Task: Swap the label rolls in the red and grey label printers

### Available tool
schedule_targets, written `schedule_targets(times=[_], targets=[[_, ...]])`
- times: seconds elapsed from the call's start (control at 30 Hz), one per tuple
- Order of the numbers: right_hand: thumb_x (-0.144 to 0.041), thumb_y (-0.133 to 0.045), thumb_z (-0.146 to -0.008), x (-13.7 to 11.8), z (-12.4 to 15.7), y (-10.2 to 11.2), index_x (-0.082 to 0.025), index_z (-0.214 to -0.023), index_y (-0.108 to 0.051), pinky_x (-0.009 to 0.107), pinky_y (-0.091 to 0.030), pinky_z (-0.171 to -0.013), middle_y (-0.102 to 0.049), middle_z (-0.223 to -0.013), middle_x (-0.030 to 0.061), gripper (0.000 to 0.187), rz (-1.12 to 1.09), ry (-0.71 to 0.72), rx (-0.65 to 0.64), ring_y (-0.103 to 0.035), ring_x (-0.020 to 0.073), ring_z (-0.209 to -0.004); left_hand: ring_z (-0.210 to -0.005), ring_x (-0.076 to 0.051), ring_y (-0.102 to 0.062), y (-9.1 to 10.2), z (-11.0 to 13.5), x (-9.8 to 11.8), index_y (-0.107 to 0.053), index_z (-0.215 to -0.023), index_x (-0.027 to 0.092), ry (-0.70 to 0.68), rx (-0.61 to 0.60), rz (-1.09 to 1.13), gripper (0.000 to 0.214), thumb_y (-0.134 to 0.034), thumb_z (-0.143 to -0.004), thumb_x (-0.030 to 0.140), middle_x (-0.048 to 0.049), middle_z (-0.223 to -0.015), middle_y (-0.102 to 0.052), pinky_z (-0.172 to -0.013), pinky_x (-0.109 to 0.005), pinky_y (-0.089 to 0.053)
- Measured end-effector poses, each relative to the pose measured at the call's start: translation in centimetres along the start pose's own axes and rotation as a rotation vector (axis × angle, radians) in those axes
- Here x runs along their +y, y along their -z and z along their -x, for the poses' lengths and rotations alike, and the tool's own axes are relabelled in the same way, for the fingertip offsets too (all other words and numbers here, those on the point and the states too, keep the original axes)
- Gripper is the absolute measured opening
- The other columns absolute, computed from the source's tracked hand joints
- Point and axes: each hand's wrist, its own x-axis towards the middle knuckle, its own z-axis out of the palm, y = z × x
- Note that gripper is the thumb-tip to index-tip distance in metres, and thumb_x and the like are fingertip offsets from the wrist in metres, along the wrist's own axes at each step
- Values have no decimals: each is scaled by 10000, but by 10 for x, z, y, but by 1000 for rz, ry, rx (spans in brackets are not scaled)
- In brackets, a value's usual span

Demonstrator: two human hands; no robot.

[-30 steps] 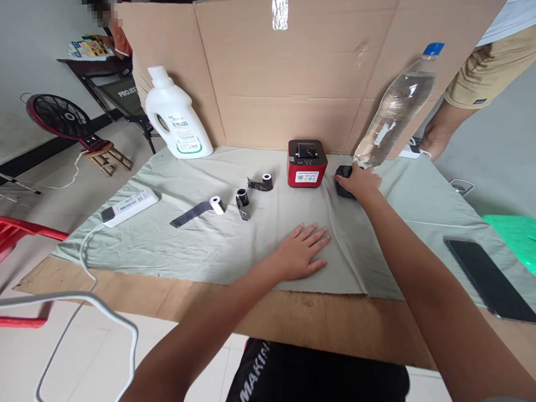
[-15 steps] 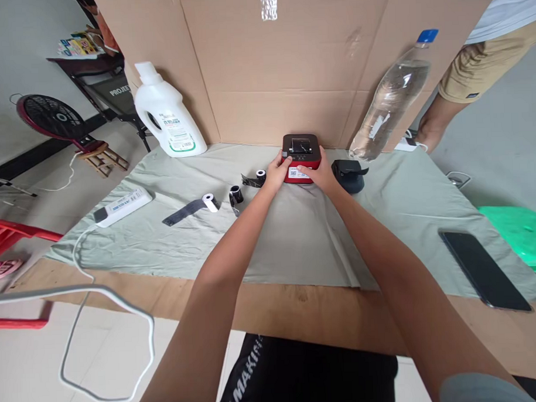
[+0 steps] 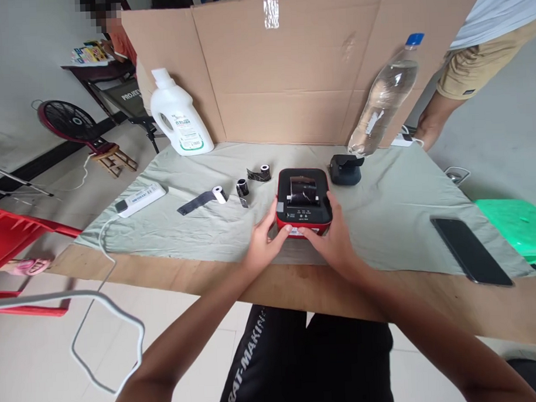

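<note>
A small red and black printer (image 3: 304, 217) sits on the cloth in front of me, with dark strip material showing in its top slot. My left hand (image 3: 267, 239) grips its left side, thumb on the front edge. On the opposite side my right hand (image 3: 335, 237) holds it the same way, fingers along the right wall. Left of it lie a paper roll (image 3: 219, 194) with a dark tail, a second small dark roll (image 3: 242, 188) and a third roll (image 3: 265, 172) with a crumpled dark strip. A dark pouch-like case (image 3: 346, 169) rests behind its right corner.
Along the cardboard backdrop (image 3: 281, 77) stand a white detergent bottle (image 3: 181, 119) and a water bottle (image 3: 385, 97). A power strip (image 3: 141, 199) lies left, a phone (image 3: 471, 251) right. Another person's hand (image 3: 430, 128) is beyond the right edge, near a white plug.
Both my hands have brought the printer toward me, away from the cardboard, and its top now shows more fully. The camera view has shifted slightly.
</note>
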Motion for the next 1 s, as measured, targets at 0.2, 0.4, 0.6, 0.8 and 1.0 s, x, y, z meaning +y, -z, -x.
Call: schedule_targets(times=[0.2, 0.4, 0.6, 0.8, 1.0], targets=[[-523, -745, -836, 6, 9, 0, -270, -1659, -226, 599, -413, -1261, -438, -1669, 165, 1006, 8, -50, -38, -460, 346, -1537, -1441, -307, -605, -4, 8, -1, -333, -1682, 343, 107, -4, 124, 749, -604, -1002, 499, -38, -1629, -546, -910, -381, -703], [-498, -761, -824, 11, 10, 2, -251, -1573, -352, 565, -444, -1238, -522, -1556, 182, 888, 50, -2, -25, -524, 344, -1463, -1430, -272, -610, -4, 8, -1, -483, -1592, 277, 18, 60, 37, 633, -627, -1000, 448, -80, -1593, -582, -1049, -368, -637], [-472, -765, -838, 24, 3, 0, -220, -1442, -481, 606, -443, -1201, -462, -1545, 205, 713, 36, 263, 119, -476, 369, -1468, -1126, -230, -713, -4, 5, -4, -691, -1174, 231, -380, 295, -274, 213, -672, -967, 281, -83, -1212, -752, -986, -404, -593], [-436, -738, -882, 29, -3, 1, -231, -1375, -555, 622, -458, -1122, -616, -1429, 180, 564, 87, 430, 159, -586, 378, -1296, -1085, -236, -711, -4, 4, -5, -662, -1214, 222, -440, 279, -377, 250, -625, -968, 246, -96, -1214, -745, -967, -401, -579], [-430, -719, -881, 28, -7, 6, -226, -1454, -506, 599, -485, -1076, -666, -1370, 166, 645, 102, 443, 149, -605, 372, -1227, -1155, -238, -721, -5, 2, -4, -601, -1346, 218, -335, 223, -362, 370, -554, -981, 255, -107, -1269, -726, -981, -366, -585]])
